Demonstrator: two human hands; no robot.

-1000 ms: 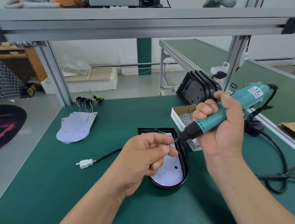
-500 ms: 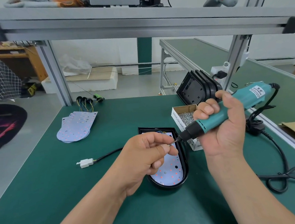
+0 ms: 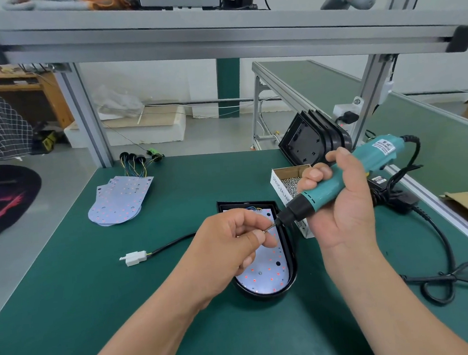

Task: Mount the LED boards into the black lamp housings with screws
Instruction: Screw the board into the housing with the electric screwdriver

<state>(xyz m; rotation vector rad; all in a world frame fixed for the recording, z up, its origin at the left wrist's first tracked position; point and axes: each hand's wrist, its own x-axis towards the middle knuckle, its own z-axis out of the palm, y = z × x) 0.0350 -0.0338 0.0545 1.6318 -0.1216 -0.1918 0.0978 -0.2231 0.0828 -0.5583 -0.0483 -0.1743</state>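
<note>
Over the LED board [image 3: 267,276] seated in the black housing [image 3: 290,260] on the counter [image 3: 154,311], the left grip [image 3: 227,243] pinches what seems a screw [image 3: 269,227] at the tip of the teal screwdriver [image 3: 378,153] the right grip [image 3: 340,205] clasps.

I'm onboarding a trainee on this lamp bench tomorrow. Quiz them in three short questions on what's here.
1. True or false: the right hand holds the teal screwdriver.
2. The screw box stands: A) left of the open housing, B) right of it, C) inside it.
3. Fill in: the left hand pinches a small ___ at the bit's tip.
Key: 1 true; 2 B; 3 screw.
</note>
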